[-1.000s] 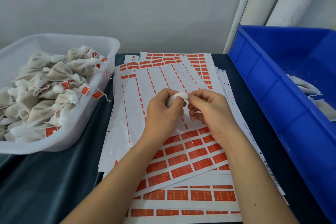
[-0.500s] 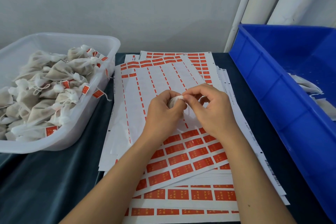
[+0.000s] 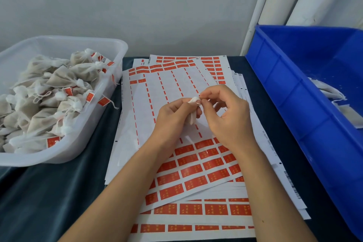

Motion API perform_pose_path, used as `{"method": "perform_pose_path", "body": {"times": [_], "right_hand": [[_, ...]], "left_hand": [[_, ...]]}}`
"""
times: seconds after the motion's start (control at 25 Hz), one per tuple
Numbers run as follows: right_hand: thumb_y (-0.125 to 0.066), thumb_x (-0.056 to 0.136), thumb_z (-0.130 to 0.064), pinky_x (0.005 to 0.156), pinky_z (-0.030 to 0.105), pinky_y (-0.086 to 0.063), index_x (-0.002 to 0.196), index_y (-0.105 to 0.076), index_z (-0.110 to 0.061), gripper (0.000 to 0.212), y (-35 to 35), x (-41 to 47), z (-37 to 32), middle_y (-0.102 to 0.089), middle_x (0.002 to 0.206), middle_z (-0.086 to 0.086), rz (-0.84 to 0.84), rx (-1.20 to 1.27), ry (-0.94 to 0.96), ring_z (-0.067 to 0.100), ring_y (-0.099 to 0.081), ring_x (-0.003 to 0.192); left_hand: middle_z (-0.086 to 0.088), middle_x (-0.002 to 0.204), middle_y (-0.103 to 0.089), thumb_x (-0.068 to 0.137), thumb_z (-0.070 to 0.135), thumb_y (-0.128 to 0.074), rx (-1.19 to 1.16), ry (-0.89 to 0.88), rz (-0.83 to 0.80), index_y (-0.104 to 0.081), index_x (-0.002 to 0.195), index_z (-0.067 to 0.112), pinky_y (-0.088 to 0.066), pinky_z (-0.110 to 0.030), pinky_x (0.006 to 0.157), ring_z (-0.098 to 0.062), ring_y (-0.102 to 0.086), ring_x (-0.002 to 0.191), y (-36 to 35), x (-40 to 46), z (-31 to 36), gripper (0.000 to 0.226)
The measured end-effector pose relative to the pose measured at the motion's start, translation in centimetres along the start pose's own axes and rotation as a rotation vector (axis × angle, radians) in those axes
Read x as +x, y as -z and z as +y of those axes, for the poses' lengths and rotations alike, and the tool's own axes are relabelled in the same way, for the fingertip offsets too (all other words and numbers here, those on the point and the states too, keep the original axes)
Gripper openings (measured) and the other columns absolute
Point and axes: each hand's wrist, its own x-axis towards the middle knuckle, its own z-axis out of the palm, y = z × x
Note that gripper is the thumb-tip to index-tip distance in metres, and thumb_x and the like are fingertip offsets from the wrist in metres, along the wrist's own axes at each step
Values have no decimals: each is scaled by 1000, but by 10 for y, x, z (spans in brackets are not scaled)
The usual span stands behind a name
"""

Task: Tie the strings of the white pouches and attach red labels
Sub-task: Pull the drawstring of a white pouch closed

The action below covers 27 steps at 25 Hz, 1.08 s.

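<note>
At far left a clear plastic tub [image 3: 115,49] held tied, red-labelled pouches. Over the stacked sheets of red labels [image 3: 198,171] the left hand [image 3: 172,116] was curled round a white pouch [image 3: 192,118], its gathered neck poking up past the fingers and its body hanging down behind them. Just right of that neck the right hand [image 3: 227,118] pinched thumb against forefinger, seemingly on the string, which was too fine to make out. The string end lay toward the right hand, so the tightening pull would likely run rightward. At far right, a blue crate [image 3: 294,104] held untied pouches.
</note>
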Motion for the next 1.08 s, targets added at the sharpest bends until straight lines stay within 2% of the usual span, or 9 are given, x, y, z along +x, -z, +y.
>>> {"method": "perform_pose_path", "body": {"times": [0.08, 0.32, 0.48, 0.56, 0.68, 0.96, 1.08], "right_hand": [[-69, 95, -27, 78, 12, -52, 108, -71, -24, 14, 1, -1, 0, -72, 103, -13, -20, -16, 32, 5, -65, 93], [-76, 92, -26, 80, 14, -52, 111, -75, -20, 20, 1, -3, 3, -74, 109, -7, -14, -126, 81, 6, -65, 91], [-77, 92, -23, 81, 13, -49, 110, -76, -17, 19, 0, -2, 6, -75, 108, -1, 11, -177, 130, 6, -63, 90], [-76, 93, -21, 83, 16, -50, 111, -75, -15, 19, -2, -3, 7, -75, 107, 2, 18, -214, 154, 5, -61, 91], [-73, 95, -20, 84, 23, -54, 110, -71, -13, 17, -6, -4, 8, -72, 106, 4, 1, -251, 173, 9, -62, 92], [-53, 105, -26, 80, 12, -48, 106, -47, -29, 7, -10, -3, 5, -60, 101, -11, -86, -158, 28, 6, -61, 87], [-46, 106, -30, 73, 10, -50, 107, -44, -30, 2, -10, -3, 4, -60, 97, -13, -69, -97, -4, 5, -63, 84]], "left_hand": [[-10, 95, -73, 104, 36, -58, -36, 20, 33, -80, 86, 20, -54, -61, 101, -45, -65, 106, 0, 1, 1, 32], [-6, 95, -76, 104, 34, -58, -51, 66, 65, -81, 88, 21, -60, -53, 95, -35, -70, 102, 0, 1, 2, 31], [-8, 95, -75, 105, 34, -57, -50, 92, 52, -79, 85, 17, -59, -52, 98, -37, -68, 105, 1, 0, 2, 34], [-10, 95, -74, 104, 34, -57, -46, 100, 46, -79, 84, 17, -58, -53, 98, -39, -67, 106, 2, 0, 2, 35], [-9, 94, -75, 104, 36, -57, -28, 100, 52, -80, 88, 14, -59, -51, 97, -36, -69, 103, 0, 1, 3, 35], [1, 84, -77, 103, 39, -59, 19, 62, 78, -78, 92, 19, -62, -39, 83, -27, -73, 86, -5, 0, 3, 30], [-1, 84, -77, 101, 40, -63, -34, 55, 80, -68, 104, 13, -61, -36, 79, -19, -73, 76, -2, 1, 1, 27]]}}
